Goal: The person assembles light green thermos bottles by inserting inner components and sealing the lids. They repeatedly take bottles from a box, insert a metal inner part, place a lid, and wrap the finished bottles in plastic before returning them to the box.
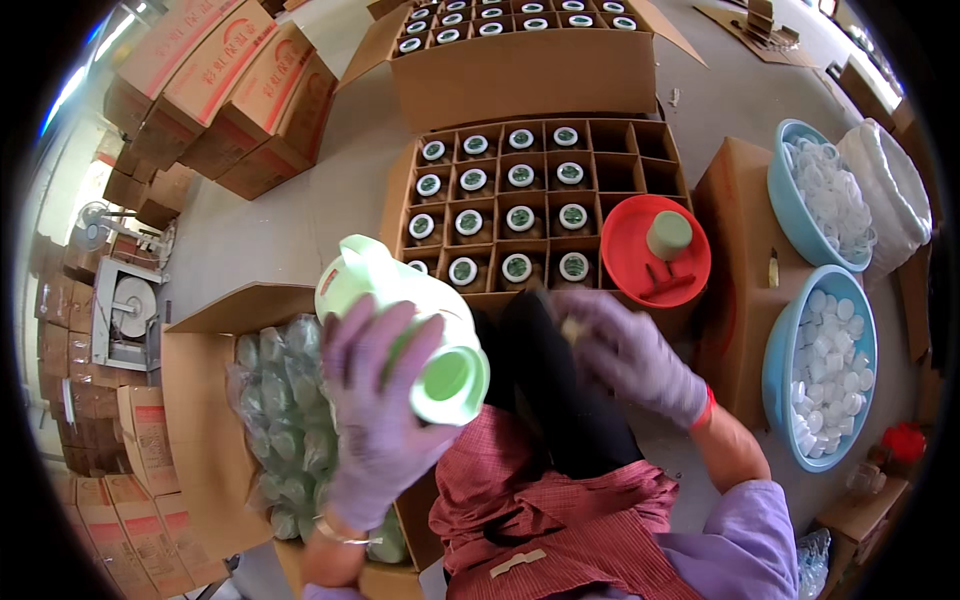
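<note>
My gloved left hand grips a pale green plastic jug shell with a handle, tilted so that its round hollow opening faces me. The shell is above my lap, beside an open carton of bagged pale green shells. My gloved right hand is over my right knee, its fingers curled around something small and pale, too blurred to name. Just beyond that hand, a red round tray rests on a divided carton. The tray holds a pale green cup and a red tool.
White-capped bottles stand in the divided carton; another filled carton is behind it. To the right, blue basins hold white caps and clear rings. A cutter lies on a carton. Boxes are stacked at far left.
</note>
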Tool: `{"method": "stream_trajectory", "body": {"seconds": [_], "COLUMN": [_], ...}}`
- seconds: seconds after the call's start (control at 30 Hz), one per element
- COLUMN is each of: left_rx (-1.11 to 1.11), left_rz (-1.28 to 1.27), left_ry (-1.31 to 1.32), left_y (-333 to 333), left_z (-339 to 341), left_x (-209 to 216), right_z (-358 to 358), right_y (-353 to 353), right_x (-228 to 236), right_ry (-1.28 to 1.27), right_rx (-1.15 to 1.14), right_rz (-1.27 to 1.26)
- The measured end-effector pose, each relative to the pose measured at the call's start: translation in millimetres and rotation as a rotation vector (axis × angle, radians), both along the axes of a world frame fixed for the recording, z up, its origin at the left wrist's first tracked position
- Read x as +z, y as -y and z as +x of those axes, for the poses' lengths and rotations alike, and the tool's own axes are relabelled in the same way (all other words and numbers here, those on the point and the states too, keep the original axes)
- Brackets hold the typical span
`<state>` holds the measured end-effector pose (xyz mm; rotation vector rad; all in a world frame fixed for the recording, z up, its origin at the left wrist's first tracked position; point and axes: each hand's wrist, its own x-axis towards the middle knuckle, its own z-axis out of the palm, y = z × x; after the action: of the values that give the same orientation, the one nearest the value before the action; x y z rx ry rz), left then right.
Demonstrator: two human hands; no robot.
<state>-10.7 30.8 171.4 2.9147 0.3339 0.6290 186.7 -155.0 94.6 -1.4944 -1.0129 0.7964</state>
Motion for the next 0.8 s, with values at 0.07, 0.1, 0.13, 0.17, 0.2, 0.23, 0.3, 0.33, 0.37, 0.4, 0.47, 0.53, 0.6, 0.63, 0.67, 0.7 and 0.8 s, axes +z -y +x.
{"method": "stream_trajectory", "body": {"seconds": [0.07, 0.1, 0.13, 0.17, 0.2, 0.23, 0.3, 0.33, 0.37, 0.4, 0.47, 0.53, 0.6, 0.63, 0.67, 0.7, 0.8], "left_rx": [0.042, 0.075, 0.095, 0.112, 0.119, 0.127, 0.134, 0.134, 0.135, 0.132, 0.124, 0.117, 0.124, 0.137, 0.153, 0.174, 0.232], "left_rz": [0.071, 0.068, 0.126, 0.173, 0.185, 0.196, 0.214, 0.223, 0.237, 0.263, 0.32, 0.364, 0.386, 0.387, 0.389, 0.392, 0.415], "left_ry": [-0.015, -0.028, -0.003, 0.02, 0.033, 0.046, 0.067, 0.076, 0.089, 0.096, 0.112, 0.104, 0.104, 0.107, 0.11, 0.13, 0.196], "left_y": [13.5, 21.3, 25.8, 31.8, 36.3, 39.6, 46.6, 49.4, 50.9, 51.9, 52.1, 53.5, 55.1, 56.5, 58.0, 59.4, 59.0], "left_z": [-1.1, -3.4, -6.3, -8.7, -11.7, -13.7, -17.4, -19.6, -21.2, -23.4, -27.9, -32.6, -35.2, -35.3, -35.7, -35.5, -32.1], "left_x": [-31.1, -42.8, -56.3, -68.4, -76.0, -81.3, -91.6, -95.8, -98.9, -103.8, -115.2, -122.9, -129.1, -131.6, -134.4, -137.8, -144.7], "right_z": [-27.0, -37.4, -45.0, -51.6, -57.5, -61.6, -64.6, -67.0, -70.9, -74.9, -85.7, -91.5, -96.7, -97.9, -98.8, -99.1, -92.2], "right_y": [7.3, 11.5, 13.0, 15.6, 18.5, 21.7, 22.7, 23.0, 24.4, 26.0, 28.8, 29.6, 29.8, 29.5, 28.0, 26.4, 19.2], "right_x": [13.5, 12.7, 3.5, -8.8, -16.8, -21.4, -22.8, -23.0, -22.0, -21.0, -26.0, -35.4, -45.9, -47.3, -48.8, -50.2, -42.2], "right_ry": [0.058, 0.034, 0.168, 0.299, 0.431, 0.443, 0.47, 0.476, 0.493, 0.511, 0.535, 0.475, 0.357, 0.318, 0.279, 0.241, -0.068], "right_rx": [0.114, 0.179, 0.162, 0.143, 0.126, 0.116, 0.097, 0.087, 0.093, 0.1, 0.098, 0.114, 0.128, 0.127, 0.128, 0.129, 0.258], "right_rz": [-0.061, -0.113, -0.082, -0.061, -0.039, -0.065, -0.121, -0.152, -0.183, -0.215, -0.252, -0.282, -0.302, -0.267, -0.232, -0.196, -0.288]}}
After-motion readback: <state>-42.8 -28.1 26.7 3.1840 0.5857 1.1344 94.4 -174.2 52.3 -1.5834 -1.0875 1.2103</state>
